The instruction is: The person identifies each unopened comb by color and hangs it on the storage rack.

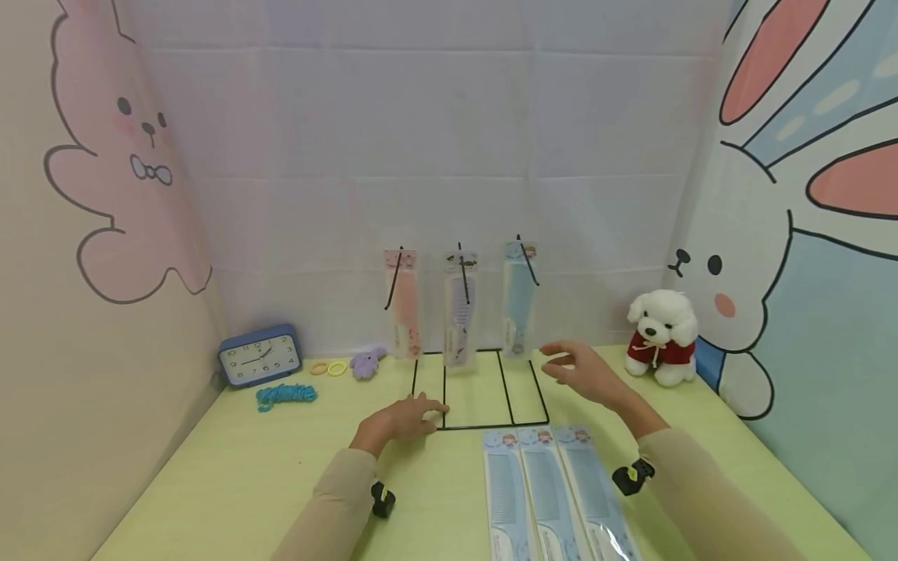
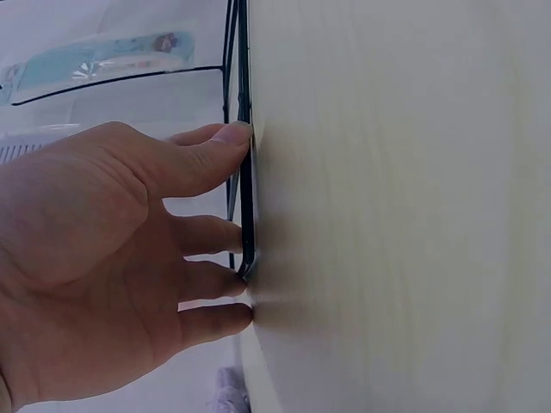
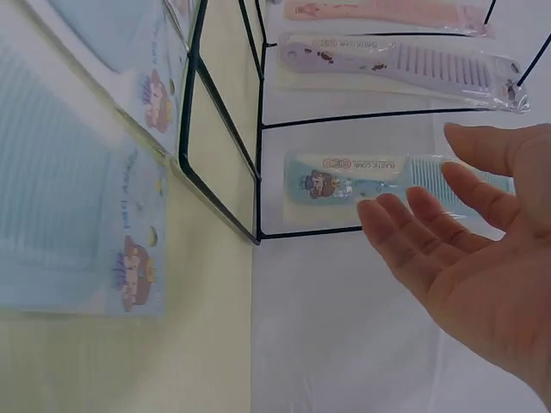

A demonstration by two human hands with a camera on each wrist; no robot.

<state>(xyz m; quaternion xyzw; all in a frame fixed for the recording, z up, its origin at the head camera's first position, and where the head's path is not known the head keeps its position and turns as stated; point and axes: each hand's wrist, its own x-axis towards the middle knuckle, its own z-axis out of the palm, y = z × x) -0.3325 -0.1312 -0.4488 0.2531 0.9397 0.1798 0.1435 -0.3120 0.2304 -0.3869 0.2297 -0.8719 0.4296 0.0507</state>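
Left hand (image 1: pixel 400 418) is down at the front left of the black wire rack (image 1: pixel 484 426), fingers spread and touching the base, not wrapped round it as far as I can see. Right hand (image 1: pixel 578 374) is raised just off the rack's right side, loosely open, holding nothing. Three packaged combs hang on the rack: pink comb (image 1: pixel 404 315) on its left, purple comb (image 1: pixel 460 323) mid-rack, blue comb (image 1: pixel 519 304) on its right, nearest those right fingertips. Three flat blue packs (image 1: pixel 543 483) lie in front of the rack.

Looks like a steadying job to me, so I'd press lightly on the base with the left and use gentle right fingertips, otherwise the rack could tip or the combs swing.

Pose-wise, left forearm comes in low from in front of the rack; right one slants in from its front right, fingers softly bent toward the rack.
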